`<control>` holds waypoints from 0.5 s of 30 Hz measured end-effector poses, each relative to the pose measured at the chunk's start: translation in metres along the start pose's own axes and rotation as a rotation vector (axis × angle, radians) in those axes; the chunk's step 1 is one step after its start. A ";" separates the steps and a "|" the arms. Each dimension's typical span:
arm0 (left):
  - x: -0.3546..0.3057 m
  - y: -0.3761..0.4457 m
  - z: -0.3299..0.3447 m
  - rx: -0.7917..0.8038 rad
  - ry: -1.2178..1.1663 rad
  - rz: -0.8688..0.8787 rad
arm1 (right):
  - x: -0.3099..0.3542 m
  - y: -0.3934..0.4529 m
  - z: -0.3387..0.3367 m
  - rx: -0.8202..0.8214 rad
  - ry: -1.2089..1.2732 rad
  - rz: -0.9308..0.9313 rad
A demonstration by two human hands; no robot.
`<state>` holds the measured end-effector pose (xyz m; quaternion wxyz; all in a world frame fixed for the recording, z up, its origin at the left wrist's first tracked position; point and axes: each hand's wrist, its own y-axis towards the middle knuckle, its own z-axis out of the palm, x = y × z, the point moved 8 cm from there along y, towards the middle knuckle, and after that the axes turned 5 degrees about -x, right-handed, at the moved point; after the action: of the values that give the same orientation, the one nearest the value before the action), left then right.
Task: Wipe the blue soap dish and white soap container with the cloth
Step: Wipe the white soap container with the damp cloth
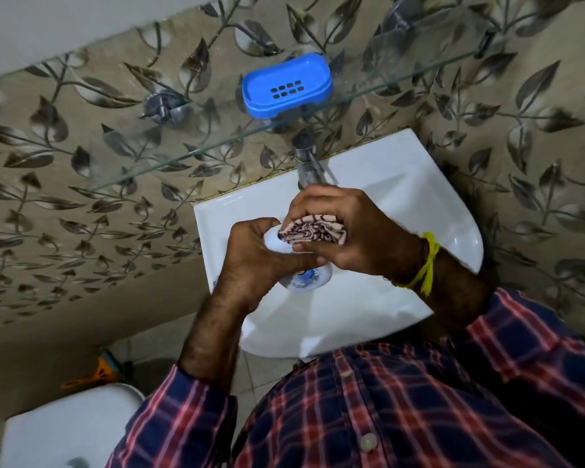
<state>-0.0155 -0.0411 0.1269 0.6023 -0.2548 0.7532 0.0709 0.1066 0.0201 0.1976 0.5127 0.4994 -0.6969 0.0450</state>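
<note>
Nearest to the camera is the person's checked shirt [402, 410], with both sleeves rolled back from the forearms. At the lower left stands a white toilet tank [65, 430].

Over the white washbasin [402, 204] the two hands meet. The left hand [254, 261] has its fingers curled around the white soap container [304, 276] and holds it above the bowl; only its white body and a blue printed part are visible between the hands. The right hand [348, 228] grips a folded patterned cloth [313, 229] and presses it against the container's upper side. On the right wrist is a yellow thread [428, 261].

Just behind the hands stands the metal tap [309, 163] at the back edge of the basin.

Farther away, the blue soap dish [287, 85] sits on a glass shelf [183, 153] fixed to the leaf-patterned wall tiles [65, 197], well apart from both hands.
</note>
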 end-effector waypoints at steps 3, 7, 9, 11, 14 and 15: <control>0.016 -0.003 0.001 -0.017 -0.215 -0.108 | -0.006 -0.010 0.002 0.026 -0.037 -0.037; 0.027 -0.005 -0.011 -0.043 -0.274 -0.149 | -0.017 -0.035 0.007 0.019 0.000 0.036; 0.025 -0.007 -0.003 0.045 -0.276 -0.157 | -0.015 -0.031 0.006 -0.024 0.003 0.037; 0.019 -0.011 0.007 0.109 -0.312 -0.146 | -0.010 -0.019 0.004 -0.065 -0.027 -0.001; 0.016 -0.010 0.005 0.077 -0.438 -0.108 | -0.009 -0.019 0.002 -0.085 -0.013 -0.021; 0.017 -0.011 0.002 0.062 -0.492 -0.117 | -0.011 -0.026 0.001 -0.086 -0.009 -0.009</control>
<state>-0.0116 -0.0546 0.1123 0.7779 -0.2544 0.5700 0.0725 0.1250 0.0138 0.1773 0.5307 0.4801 -0.6984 0.0106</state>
